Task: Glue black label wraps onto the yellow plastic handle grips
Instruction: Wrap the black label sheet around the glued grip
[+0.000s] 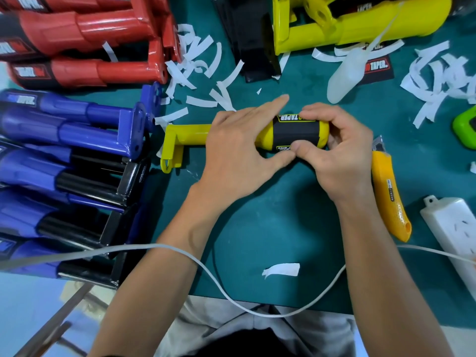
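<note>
A yellow plastic handle grip (189,136) lies sideways on the green mat, its bracket end pointing left. A black label wrap (296,132) with yellow lettering circles its right end. My left hand (239,155) holds the grip's middle, index finger stretched over the top, thumb pressing the wrap's lower edge. My right hand (342,155) curls round the grip's right end, fingers on top of the wrap and thumb meeting my left thumb below. More yellow grips (360,24) lie at the back right, with a loose black label (378,69) in front of them.
Red grips (77,42) and blue grips (64,150) are stacked at the left. White backing strips (203,73) litter the mat. A translucent glue bottle (345,76), a yellow utility knife (389,194), a white power strip (456,228) and a white cable (206,271) lie around my hands.
</note>
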### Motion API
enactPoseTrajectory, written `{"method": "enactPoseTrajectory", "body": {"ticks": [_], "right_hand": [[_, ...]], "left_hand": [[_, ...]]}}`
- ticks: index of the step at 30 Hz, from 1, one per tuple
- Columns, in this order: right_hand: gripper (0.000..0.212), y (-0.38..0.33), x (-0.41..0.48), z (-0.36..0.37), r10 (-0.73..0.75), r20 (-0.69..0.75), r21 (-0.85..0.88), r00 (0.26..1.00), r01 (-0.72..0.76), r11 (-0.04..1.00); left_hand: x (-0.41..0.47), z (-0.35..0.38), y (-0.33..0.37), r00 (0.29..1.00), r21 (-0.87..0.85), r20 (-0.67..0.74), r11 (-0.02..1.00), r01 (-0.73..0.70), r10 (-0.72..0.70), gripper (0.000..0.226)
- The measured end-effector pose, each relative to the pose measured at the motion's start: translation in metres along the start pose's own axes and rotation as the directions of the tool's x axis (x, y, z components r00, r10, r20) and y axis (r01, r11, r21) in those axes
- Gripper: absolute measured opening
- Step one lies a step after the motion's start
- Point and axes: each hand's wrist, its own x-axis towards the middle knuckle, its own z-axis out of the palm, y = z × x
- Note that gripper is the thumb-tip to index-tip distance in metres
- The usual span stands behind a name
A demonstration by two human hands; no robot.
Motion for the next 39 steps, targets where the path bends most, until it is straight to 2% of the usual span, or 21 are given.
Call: {"method": "enactPoseTrajectory", "body": {"ticks": [2, 7, 10, 12, 16, 19, 21, 22, 23, 24, 26, 27, 29, 31, 33, 35, 39], "right_hand": [[0.047, 0.001, 0.000, 0.000, 0.005, -0.003, 0.009, 1.000, -0.005, 1.000], [0.051, -0.005, 0.002, -0.003, 0.001, 0.069, -0.057, 0.998, 0.002, 0.998], [0.056, -0.013, 0.002, -0.011, -0.049, 0.142, -0.247, 0.989, 0.084, 0.965], [0.047, -0.016, 0.000, -0.012, -0.121, 0.138, -0.364, 0.983, 0.164, 0.917], [0.015, -0.020, -0.003, -0.007, -0.205, 0.121, -0.465, 0.971, 0.238, 0.853], [0.015, -0.021, -0.003, -0.009, -0.229, 0.152, -0.489, 0.962, 0.274, 0.828], [0.018, -0.025, -0.002, -0.012, -0.198, 0.179, -0.444, 0.964, 0.259, 0.858], [0.021, -0.026, -0.002, -0.013, -0.194, 0.148, -0.376, 0.970, 0.237, 0.896], [0.024, -0.028, -0.003, -0.014, -0.203, 0.056, -0.275, 0.978, 0.211, 0.938], [0.025, -0.028, -0.004, -0.015, -0.207, -0.093, -0.164, 0.974, 0.190, 0.968], [0.022, -0.029, -0.004, -0.018, -0.179, -0.427, -0.038, 0.886, 0.180, 0.983], [0.018, -0.028, -0.002, -0.021, -0.154, -0.532, -0.030, 0.833, 0.163, 0.986], [0.027, -0.027, 0.008, -0.026, -0.069, -0.599, -0.043, 0.798, 0.054, 0.998], [0.046, -0.028, 0.023, -0.031, 0.055, -0.528, -0.084, 0.847, -0.116, 0.990], [0.055, -0.030, 0.039, -0.031, 0.137, -0.391, -0.171, 0.910, -0.218, 0.961], [0.051, -0.031, 0.054, -0.026, 0.188, -0.288, -0.286, 0.939, -0.272, 0.919], [0.040, -0.026, 0.065, -0.022, 0.202, -0.240, -0.494, 0.949, -0.299, 0.817]], "left_hand": [[0.000, 0.001, -0.002, 0.997, 0.109, 0.064, 0.993, -0.036, 0.029, 0.077], [0.001, 0.006, -0.006, 0.996, 0.162, 0.048, 0.984, -0.076, 0.069, 0.061], [0.002, 0.007, -0.008, 0.996, 0.165, 0.042, 0.982, -0.088, 0.082, 0.061], [0.002, 0.007, -0.008, 0.997, 0.152, 0.030, 0.985, -0.075, 0.071, 0.062], [0.002, 0.008, -0.006, 1.000, 0.085, -0.016, 0.996, -0.012, 0.013, 0.063], [0.003, 0.007, -0.005, 1.000, 0.064, -0.011, 0.998, 0.011, -0.010, 0.063], [0.003, 0.006, -0.005, 1.000, 0.054, 0.001, 0.999, 0.003, -0.003, 0.063], [0.003, 0.005, -0.005, 1.000, 0.048, 0.004, 0.999, -0.001, 0.001, 0.063], [0.003, 0.005, -0.005, 1.000, 0.043, 0.009, 0.999, -0.004, 0.004, 0.062], [0.003, 0.005, -0.005, 1.000, 0.040, 0.014, 0.999, -0.007, 0.006, 0.062], [0.002, 0.005, -0.005, 1.000, 0.036, 0.007, 0.999, -0.007, 0.007, 0.063], [0.002, 0.005, -0.005, 1.000, 0.037, -0.001, 0.999, -0.005, 0.005, 0.063], [0.002, 0.006, -0.004, 1.000, 0.036, -0.007, 0.999, -0.002, 0.002, 0.063], [0.002, 0.007, -0.005, 1.000, 0.037, -0.007, 0.999, -0.002, 0.002, 0.063], [0.002, 0.008, -0.005, 1.000, 0.045, -0.004, 0.999, 0.001, 0.000, 0.063], [0.003, 0.007, -0.005, 1.000, 0.042, -0.008, 0.999, 0.002, -0.002, 0.062], [0.003, 0.006, -0.003, 1.000, 0.035, -0.004, 0.999, 0.007, -0.007, 0.060]]}}
